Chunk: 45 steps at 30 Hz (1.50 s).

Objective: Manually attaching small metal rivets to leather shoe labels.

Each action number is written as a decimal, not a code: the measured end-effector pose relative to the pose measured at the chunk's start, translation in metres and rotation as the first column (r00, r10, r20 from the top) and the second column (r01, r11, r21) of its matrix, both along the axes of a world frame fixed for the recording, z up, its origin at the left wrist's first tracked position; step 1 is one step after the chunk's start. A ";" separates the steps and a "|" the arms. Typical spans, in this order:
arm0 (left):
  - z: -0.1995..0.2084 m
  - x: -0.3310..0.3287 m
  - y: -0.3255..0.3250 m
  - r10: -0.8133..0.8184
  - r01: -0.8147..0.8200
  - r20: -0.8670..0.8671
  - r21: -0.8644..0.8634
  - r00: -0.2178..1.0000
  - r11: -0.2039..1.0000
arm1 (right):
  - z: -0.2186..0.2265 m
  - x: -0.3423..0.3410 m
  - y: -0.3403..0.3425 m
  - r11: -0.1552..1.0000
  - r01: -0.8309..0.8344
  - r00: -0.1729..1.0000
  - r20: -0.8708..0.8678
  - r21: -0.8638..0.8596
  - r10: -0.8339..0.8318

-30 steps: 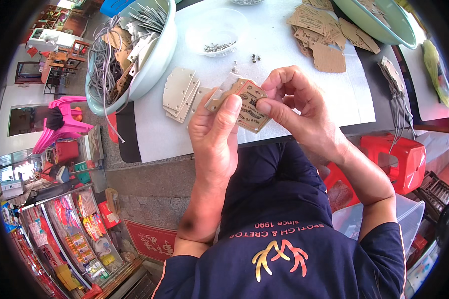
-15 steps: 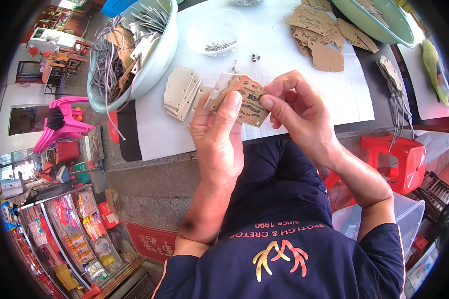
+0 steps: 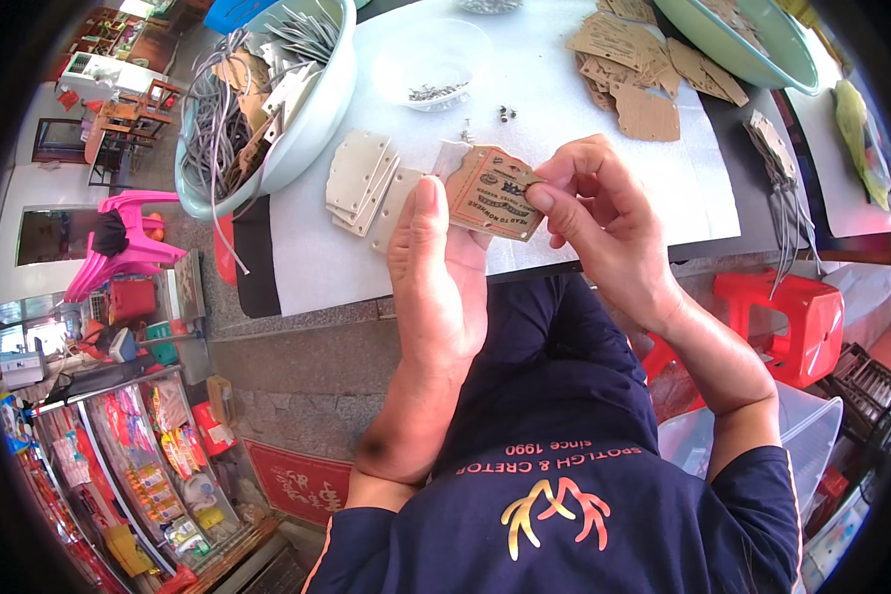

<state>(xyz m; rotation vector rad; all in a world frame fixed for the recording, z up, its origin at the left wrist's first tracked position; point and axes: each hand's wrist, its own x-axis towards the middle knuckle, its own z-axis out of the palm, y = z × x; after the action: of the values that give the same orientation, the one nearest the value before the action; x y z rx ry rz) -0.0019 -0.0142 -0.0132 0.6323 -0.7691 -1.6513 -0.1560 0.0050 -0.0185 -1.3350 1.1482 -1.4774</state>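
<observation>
My right hand (image 3: 609,228) pinches the right edge of a brown printed cardboard tag (image 3: 495,194) between thumb and fingers, above the near part of the table. My left hand (image 3: 436,272) is at the tag's left side, its thumb upright and off the card. The left fingers are straight and partly hidden behind it. Just left of this hand, pale cream tags (image 3: 358,178) with small holes lie overlapped on the white sheet. Beyond the held tag are a few tiny metal fasteners (image 3: 506,114).
A green basin (image 3: 312,134) of grey cords and tags stands at left. A clear bowl (image 3: 433,49) holds small metal pieces. Brown tags (image 3: 629,59) are heaped at far right, by another green basin (image 3: 752,49). Corded tags (image 3: 777,158) hang over the right edge near a red stool (image 3: 787,322).
My left thumb has lifted off the tag and now stands upright. The tag has shifted slightly right, its printed face showing more fully, while my right hand still pinches its edge.
</observation>
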 end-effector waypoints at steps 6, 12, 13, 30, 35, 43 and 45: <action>-0.005 0.000 0.001 -0.051 0.049 -0.087 -0.031 0.995 0.998 | -0.008 -0.002 0.000 0.943 0.089 0.948 -0.264 -0.321 -0.179; 0.000 -0.001 0.002 -0.072 0.075 -0.040 0.058 0.997 0.996 | -0.006 -0.009 0.000 0.891 0.039 0.888 -0.393 -0.452 -0.238; -0.001 0.000 0.001 -0.088 0.091 -0.041 0.081 0.995 0.993 | -0.005 -0.011 -0.001 0.871 0.005 0.860 -0.441 -0.492 -0.255; -0.025 0.031 0.009 -0.209 0.215 -0.135 0.029 0.969 0.976 | 0.007 -0.012 0.004 0.918 -0.181 0.912 -0.409 -0.353 0.022; -0.031 0.047 0.012 -0.235 0.244 -0.167 0.033 0.957 0.969 | 0.009 -0.030 -0.030 0.985 -0.013 0.889 -0.454 -0.169 -0.066; -0.032 0.067 0.011 -0.315 0.307 -0.115 -0.079 0.942 0.948 | 0.032 -0.050 -0.060 0.967 -0.187 0.600 -0.799 -0.171 -0.025; -0.037 0.071 0.013 -0.329 0.299 -0.220 -0.158 0.918 0.941 | 0.040 -0.048 -0.060 0.958 -0.268 0.480 -0.877 -0.102 0.041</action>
<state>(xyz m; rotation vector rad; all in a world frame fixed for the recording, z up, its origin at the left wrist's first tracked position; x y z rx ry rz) 0.0691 -0.0017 -0.0503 0.2167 -0.8131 -1.9160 -0.2042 -0.0551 0.0216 -2.4461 1.4073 -0.7292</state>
